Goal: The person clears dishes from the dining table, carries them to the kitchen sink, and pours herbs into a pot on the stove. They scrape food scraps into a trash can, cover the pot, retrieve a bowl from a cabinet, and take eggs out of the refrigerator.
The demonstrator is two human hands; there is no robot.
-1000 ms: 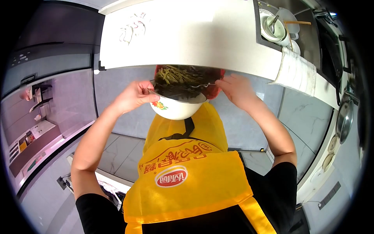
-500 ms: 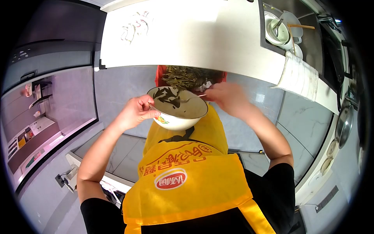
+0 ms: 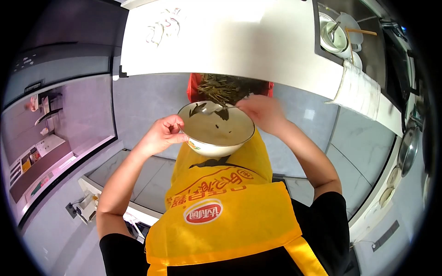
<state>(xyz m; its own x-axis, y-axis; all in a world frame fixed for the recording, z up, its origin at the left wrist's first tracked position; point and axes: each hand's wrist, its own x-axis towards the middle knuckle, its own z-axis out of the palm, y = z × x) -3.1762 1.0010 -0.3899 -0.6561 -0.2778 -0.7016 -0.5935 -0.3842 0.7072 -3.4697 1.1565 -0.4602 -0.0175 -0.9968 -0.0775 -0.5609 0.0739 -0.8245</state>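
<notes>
A: Bowl (image 3: 218, 133) first. Where?

B: Up in front of the yellow apron (image 3: 230, 202), mouth tipped toward the red bin (image 3: 195, 87). Dark scraps (image 3: 223, 114) on the inner wall.

A: Hands?

B: Left hand (image 3: 166, 134) grips the rim. Right hand (image 3: 261, 112), blurred, grasps what looks like a spoon (image 3: 210, 109), its head inside the far rim.

A: Step?

B: Scraping out, I judge. Calls for a firm left grip, the tilt held binward, spoon edge to the wall where scraps cling.

A: In the way?

B: Counter (image 3: 258, 50) edge cuts off the bin's far side; right hand covers part of its right side (can't tell whether bowl and bin touch).

A: Farther out?

B: Stems (image 3: 219, 90) heaped in the bin. White cloth (image 3: 357, 87) over the counter's edge; dishes (image 3: 340, 39) and chopsticks (image 3: 362, 31) at the sink (image 3: 316, 37).
</notes>
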